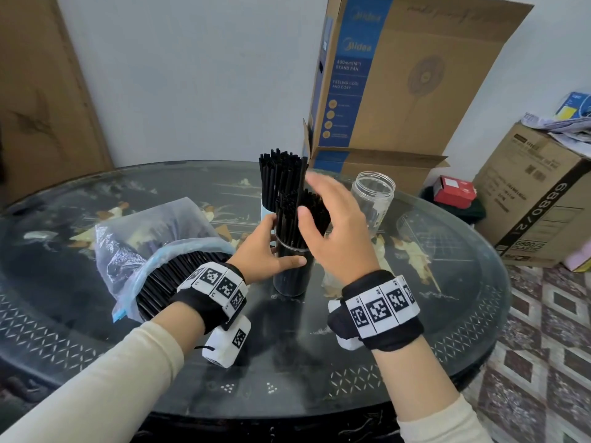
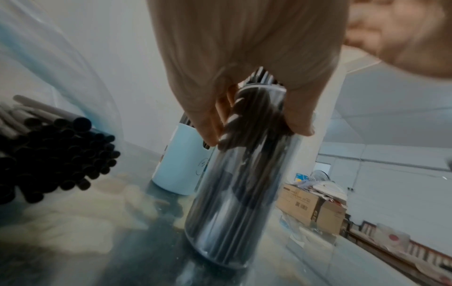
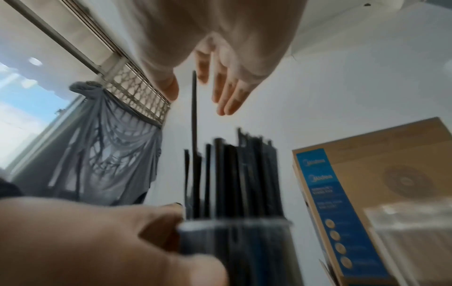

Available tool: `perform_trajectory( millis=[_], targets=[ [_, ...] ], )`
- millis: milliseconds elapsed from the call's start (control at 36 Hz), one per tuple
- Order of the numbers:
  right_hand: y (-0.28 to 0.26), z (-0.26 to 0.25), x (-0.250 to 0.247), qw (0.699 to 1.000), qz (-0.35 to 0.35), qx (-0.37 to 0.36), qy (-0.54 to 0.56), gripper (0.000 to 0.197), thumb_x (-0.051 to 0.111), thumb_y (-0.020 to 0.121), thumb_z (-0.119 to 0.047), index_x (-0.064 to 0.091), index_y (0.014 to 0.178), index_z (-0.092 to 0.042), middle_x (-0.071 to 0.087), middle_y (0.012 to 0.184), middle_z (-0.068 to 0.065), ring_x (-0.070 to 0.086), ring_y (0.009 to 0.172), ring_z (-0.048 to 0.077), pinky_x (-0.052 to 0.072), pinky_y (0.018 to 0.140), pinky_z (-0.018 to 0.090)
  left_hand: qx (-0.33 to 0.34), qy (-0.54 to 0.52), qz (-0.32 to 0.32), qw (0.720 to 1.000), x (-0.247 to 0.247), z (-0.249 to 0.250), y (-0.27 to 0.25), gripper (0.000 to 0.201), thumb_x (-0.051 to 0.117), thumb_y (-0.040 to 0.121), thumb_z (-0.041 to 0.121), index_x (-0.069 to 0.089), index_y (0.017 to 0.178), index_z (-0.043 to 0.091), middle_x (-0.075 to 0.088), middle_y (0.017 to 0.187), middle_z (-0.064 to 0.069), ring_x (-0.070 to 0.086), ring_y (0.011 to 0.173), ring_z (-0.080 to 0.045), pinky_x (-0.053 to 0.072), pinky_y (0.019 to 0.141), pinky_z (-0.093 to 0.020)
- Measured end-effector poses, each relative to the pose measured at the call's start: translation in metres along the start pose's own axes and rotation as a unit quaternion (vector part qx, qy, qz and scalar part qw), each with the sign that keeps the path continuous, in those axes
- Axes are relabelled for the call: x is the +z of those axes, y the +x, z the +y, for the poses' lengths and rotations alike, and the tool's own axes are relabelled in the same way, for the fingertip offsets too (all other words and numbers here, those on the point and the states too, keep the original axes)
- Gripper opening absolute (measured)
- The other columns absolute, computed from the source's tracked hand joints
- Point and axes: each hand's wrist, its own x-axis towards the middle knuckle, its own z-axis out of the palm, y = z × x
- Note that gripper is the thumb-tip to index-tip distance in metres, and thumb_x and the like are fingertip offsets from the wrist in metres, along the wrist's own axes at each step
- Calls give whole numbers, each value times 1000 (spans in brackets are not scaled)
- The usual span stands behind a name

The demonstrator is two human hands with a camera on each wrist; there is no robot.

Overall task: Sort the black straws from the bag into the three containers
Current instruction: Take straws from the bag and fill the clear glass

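My left hand [image 1: 281,243] grips a tall clear glass [image 1: 291,276] just below its rim; the glass stands on the table, packed with black straws [image 1: 300,215]. In the left wrist view the left hand's [image 2: 255,131] thumb and fingers wrap the glass [image 2: 234,203]. My right hand [image 1: 316,199] hovers over the straw tops, fingers straight and spread. In the right wrist view one straw [image 3: 194,120] stands taller than the others, between thumb and fingers of that hand [image 3: 195,96], with no pinch visible. A plastic bag [image 1: 153,247] of straws lies left. Behind stands a full light blue container [image 1: 266,212]; an empty clear jar [image 1: 372,199] is at right.
The round glass-topped table [image 1: 447,314] has a dark patterned surface. A tall cardboard fan box [image 1: 399,75] stands behind it, with a large carton [image 1: 537,203] and a red box [image 1: 454,187] to the right on the floor.
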Motion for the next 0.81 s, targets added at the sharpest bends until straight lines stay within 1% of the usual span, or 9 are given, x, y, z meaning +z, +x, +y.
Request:
perform_trajectory(
  millis=[56,111,194,250,361,417,472,611,806],
  targets=[
    [6,-11,-4,999,-15,-17,27,56,58,95,-21,36,147,-16,46,144,0,45,132,13,42,108,33,4,35,14,999,2,1,-1,79,84,67,38,36,129,25,56,120,10,57,110,-12,51,93,-35],
    [10,-19,-4,999,-18,-38,23,60,58,96,-18,31,149,-18,45,144,0,49,128,11,47,102,33,4,61,35,998,5,1,-2,83,83,67,43,35,130,22,56,121,6,57,110,-14,50,93,-35],
    [11,-18,-2,999,11,-41,14,50,56,96,-9,41,144,-15,55,134,0,62,108,10,52,92,33,8,63,44,997,7,0,-6,91,83,65,48,32,136,19,53,129,5,53,115,-11,46,98,-32],
    [8,-13,-2,999,26,-26,16,48,56,96,-7,43,142,-14,58,130,-1,63,102,10,53,90,32,12,39,18,999,3,0,-8,92,82,69,43,28,140,18,48,135,6,49,121,-8,42,102,-29],
    [-3,-7,0,998,40,27,50,53,60,95,-9,41,142,-23,60,131,-6,64,104,4,52,93,25,10,-13,-24,1000,-5,0,-11,72,71,84,23,28,141,16,51,131,4,51,121,-11,47,94,-22],
    [-8,-5,3,997,51,33,52,46,60,95,-9,48,138,-18,63,126,-4,64,104,5,52,92,26,11,-21,-13,1000,-7,-2,-10,62,71,84,16,34,134,17,55,125,4,56,117,-14,50,93,-25],
    [-11,-1,6,997,64,19,35,40,61,94,-9,54,133,-12,66,120,-1,64,104,8,51,93,28,13,-22,4,1000,-6,-4,-8,56,73,82,13,38,126,21,57,121,5,59,113,-15,51,95,-30],
    [-16,5,6,996,79,-40,-2,32,60,94,-5,61,125,-7,68,113,2,63,106,15,51,93,34,7,-35,20,999,-2,-7,-6,55,74,81,11,38,120,26,59,119,5,57,116,-15,50,96,-32],
    [-21,16,13,996,81,-29,1,28,65,90,-3,67,118,-6,71,108,3,65,100,15,54,88,35,2,-65,37,997,3,0,-8,52,70,82,2,39,120,19,56,112,14,58,104,-1,52,83,-14]
  ],
)
